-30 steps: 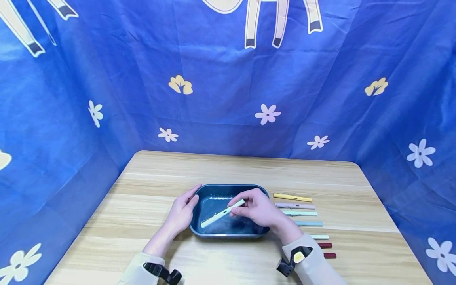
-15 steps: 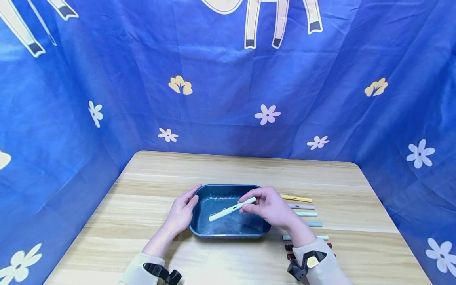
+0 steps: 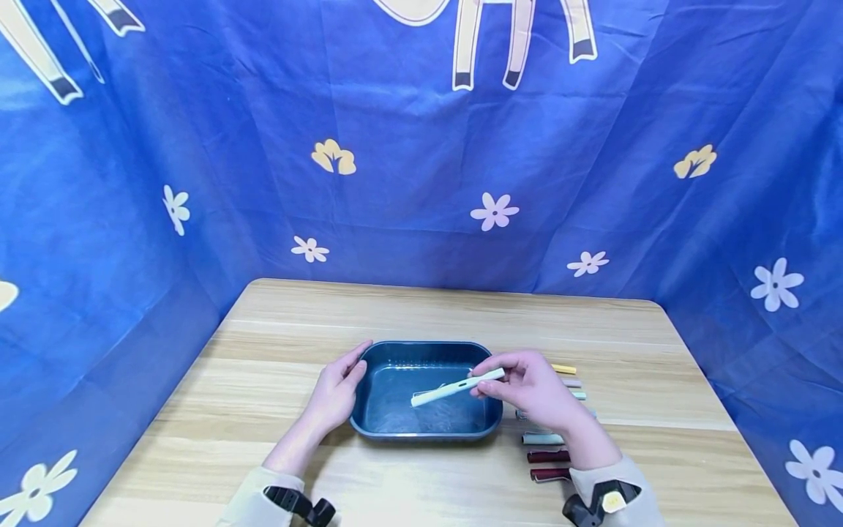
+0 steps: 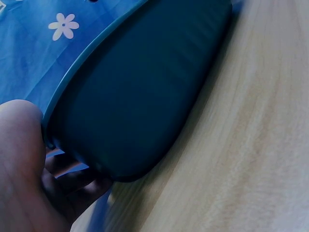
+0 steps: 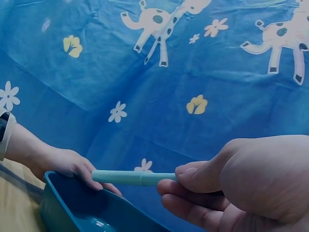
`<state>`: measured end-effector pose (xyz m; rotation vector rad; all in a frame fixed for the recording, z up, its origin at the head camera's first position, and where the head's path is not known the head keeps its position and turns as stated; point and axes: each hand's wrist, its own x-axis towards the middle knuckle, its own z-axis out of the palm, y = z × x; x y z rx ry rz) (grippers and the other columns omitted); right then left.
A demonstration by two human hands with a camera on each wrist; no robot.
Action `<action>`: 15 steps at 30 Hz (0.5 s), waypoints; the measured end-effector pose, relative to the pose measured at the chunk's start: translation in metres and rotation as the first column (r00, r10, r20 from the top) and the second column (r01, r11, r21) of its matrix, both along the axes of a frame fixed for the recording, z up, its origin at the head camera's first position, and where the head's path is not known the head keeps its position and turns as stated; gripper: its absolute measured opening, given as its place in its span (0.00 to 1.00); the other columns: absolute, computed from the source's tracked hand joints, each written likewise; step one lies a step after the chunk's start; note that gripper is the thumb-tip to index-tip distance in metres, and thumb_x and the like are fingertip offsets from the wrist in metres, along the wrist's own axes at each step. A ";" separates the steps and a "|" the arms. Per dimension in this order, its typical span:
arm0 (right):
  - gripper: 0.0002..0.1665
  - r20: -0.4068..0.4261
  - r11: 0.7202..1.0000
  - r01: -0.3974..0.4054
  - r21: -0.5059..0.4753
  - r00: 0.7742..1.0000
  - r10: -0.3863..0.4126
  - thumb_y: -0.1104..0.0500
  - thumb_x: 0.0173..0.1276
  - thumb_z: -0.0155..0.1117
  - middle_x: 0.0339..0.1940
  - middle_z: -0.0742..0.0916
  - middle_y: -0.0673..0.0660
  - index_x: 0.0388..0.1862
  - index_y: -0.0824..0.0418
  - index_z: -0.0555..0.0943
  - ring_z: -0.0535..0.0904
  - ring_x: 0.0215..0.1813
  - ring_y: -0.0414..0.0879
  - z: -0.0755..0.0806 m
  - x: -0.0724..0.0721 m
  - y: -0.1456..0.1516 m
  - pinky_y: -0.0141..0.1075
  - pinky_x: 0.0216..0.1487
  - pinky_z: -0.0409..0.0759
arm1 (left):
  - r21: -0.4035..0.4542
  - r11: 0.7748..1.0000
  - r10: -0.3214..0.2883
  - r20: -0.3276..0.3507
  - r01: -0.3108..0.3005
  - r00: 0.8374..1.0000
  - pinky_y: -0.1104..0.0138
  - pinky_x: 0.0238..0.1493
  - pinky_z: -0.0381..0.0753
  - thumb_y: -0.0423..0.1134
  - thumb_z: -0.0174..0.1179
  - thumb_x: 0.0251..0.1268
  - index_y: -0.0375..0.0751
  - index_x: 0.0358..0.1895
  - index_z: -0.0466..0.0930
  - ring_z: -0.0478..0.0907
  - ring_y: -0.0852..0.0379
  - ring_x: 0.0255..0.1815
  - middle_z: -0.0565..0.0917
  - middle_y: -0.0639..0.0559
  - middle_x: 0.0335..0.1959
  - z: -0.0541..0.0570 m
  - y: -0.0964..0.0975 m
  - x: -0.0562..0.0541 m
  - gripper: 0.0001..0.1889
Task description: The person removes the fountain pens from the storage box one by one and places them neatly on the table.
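Note:
In the head view my right hand pinches a mint-green capped pen between thumb and fingers. The pen slants over the right half of a dark teal plastic bin, above its bare floor. In the right wrist view the pen points left from the fingertips, over the bin's rim. My left hand holds the bin by its left end. The left wrist view shows the thumb at the rim and the fingers curled against the outer wall of the bin.
Right of the bin lies a column of pens, partly covered by my right hand and forearm: a yellow pen, a lilac pen, green and blue ones, and two dark red pens nearest me. Blue patterned cloth surrounds the wooden table.
My right hand has moved right with the mint-green pen, from the bin's middle toward its right rim, covering more of the upper pens. The left hand and the bin have stayed put.

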<state>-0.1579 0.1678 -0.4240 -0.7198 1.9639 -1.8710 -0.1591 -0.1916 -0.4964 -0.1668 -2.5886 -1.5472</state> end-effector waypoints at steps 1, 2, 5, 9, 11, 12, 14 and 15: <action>0.13 -0.006 1.000 0.002 0.000 1.000 -0.002 0.69 0.75 0.68 0.43 0.91 0.67 0.55 0.73 0.86 0.91 0.48 0.56 0.000 0.001 0.002 0.48 0.54 0.89 | 0.000 1.000 0.001 -0.001 -0.001 1.000 0.46 0.80 0.61 0.33 0.48 0.86 0.35 0.78 0.71 0.66 0.40 0.78 0.73 0.37 0.75 0.000 0.000 0.000 0.23; 0.13 -0.014 1.000 0.006 0.002 1.000 -0.006 0.68 0.75 0.68 0.43 0.91 0.67 0.55 0.72 0.86 0.91 0.47 0.55 0.001 0.001 0.005 0.49 0.54 0.89 | 0.000 1.000 0.002 -0.002 -0.002 1.000 0.46 0.80 0.62 0.33 0.48 0.86 0.35 0.78 0.71 0.66 0.40 0.78 0.73 0.37 0.75 0.000 0.000 0.000 0.23; 0.13 -0.031 1.000 0.014 0.013 0.999 -0.014 0.68 0.75 0.69 0.43 0.91 0.67 0.54 0.71 0.87 0.91 0.47 0.53 0.002 0.004 0.012 0.52 0.53 0.89 | -0.004 1.000 0.005 -0.004 -0.005 1.000 0.46 0.80 0.62 0.33 0.48 0.86 0.36 0.78 0.71 0.66 0.40 0.78 0.73 0.37 0.75 -0.001 -0.001 0.000 0.23; 0.13 -0.034 1.000 0.022 0.015 0.999 -0.021 0.68 0.74 0.69 0.45 0.90 0.69 0.54 0.73 0.87 0.91 0.46 0.53 0.002 0.008 0.022 0.47 0.50 0.90 | -0.006 1.000 0.000 -0.004 0.000 1.000 0.46 0.80 0.61 0.34 0.48 0.86 0.37 0.78 0.71 0.66 0.41 0.78 0.73 0.38 0.75 -0.001 -0.001 0.000 0.23; 0.13 -0.035 1.000 0.025 0.014 0.999 -0.024 0.68 0.74 0.69 0.45 0.90 0.69 0.54 0.74 0.86 0.91 0.46 0.53 0.001 0.011 0.028 0.42 0.48 0.91 | -0.002 1.000 -0.004 -0.003 0.004 1.000 0.46 0.80 0.61 0.34 0.48 0.86 0.37 0.78 0.71 0.65 0.41 0.78 0.73 0.39 0.76 -0.001 -0.001 0.000 0.23; 0.13 -0.037 1.000 0.026 0.009 0.999 -0.025 0.68 0.74 0.69 0.45 0.89 0.70 0.54 0.74 0.86 0.91 0.46 0.52 0.001 0.012 0.031 0.41 0.47 0.91 | -0.001 1.000 -0.006 -0.003 0.006 1.000 0.46 0.80 0.61 0.34 0.48 0.86 0.37 0.78 0.71 0.65 0.41 0.78 0.72 0.39 0.76 -0.001 -0.001 0.000 0.23; 0.14 -0.044 1.000 0.030 0.000 0.999 -0.030 0.69 0.74 0.69 0.45 0.90 0.70 0.54 0.77 0.85 0.91 0.46 0.52 -0.001 0.015 0.038 0.40 0.47 0.91 | 0.002 1.000 -0.008 -0.001 0.008 1.000 0.46 0.80 0.61 0.33 0.47 0.86 0.37 0.78 0.71 0.65 0.41 0.79 0.72 0.39 0.76 -0.002 -0.001 -0.001 0.23; 0.14 -0.049 1.000 0.030 -0.009 0.998 -0.030 0.70 0.74 0.68 0.46 0.90 0.70 0.55 0.78 0.84 0.91 0.46 0.52 -0.001 0.017 0.041 0.41 0.48 0.91 | 0.003 1.000 -0.008 -0.002 0.008 1.000 0.46 0.80 0.61 0.33 0.47 0.87 0.37 0.78 0.71 0.65 0.41 0.79 0.72 0.39 0.76 -0.002 -0.001 -0.001 0.23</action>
